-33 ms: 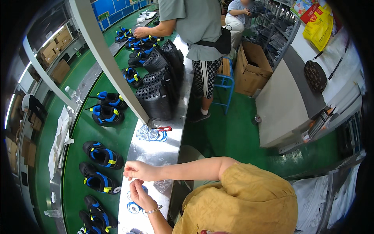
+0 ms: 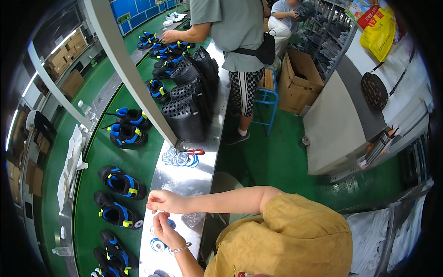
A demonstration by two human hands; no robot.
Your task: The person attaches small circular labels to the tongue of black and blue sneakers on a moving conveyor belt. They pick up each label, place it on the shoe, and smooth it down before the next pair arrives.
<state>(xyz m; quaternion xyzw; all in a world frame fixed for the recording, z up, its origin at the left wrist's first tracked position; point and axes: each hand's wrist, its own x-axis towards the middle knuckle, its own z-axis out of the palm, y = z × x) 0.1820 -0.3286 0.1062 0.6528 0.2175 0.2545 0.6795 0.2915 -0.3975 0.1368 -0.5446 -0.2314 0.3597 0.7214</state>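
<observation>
My right hand (image 2: pixel 164 201) is above the metal ledge beside the conveyor, its fingers drawn together in a pinch. Just below it in the picture, my left hand (image 2: pixel 167 231), with a bracelet at the wrist, has its fingers closed too. The fingertips nearly meet; whatever they hold is too small to make out. Under and beside my left hand lie round blue-and-white discs (image 2: pixel 158 245). A black shoe (image 2: pixel 116 211) with blue lining and a yellow-green tab stands on the green belt left of my hands, a small white disc (image 2: pixel 138 224) at its heel end.
More shoes (image 2: pixel 122 182) line the green belt (image 2: pixel 92 157). On the metal ledge (image 2: pixel 203 171) are more discs (image 2: pixel 182 159), a red-handled cutter (image 2: pixel 196 152), clear plastic (image 2: pixel 194 219) and stacked black perforated pieces (image 2: pixel 184 117). A pillar (image 2: pixel 134 74) rises there. A co-worker (image 2: pixel 240 32) stands beyond.
</observation>
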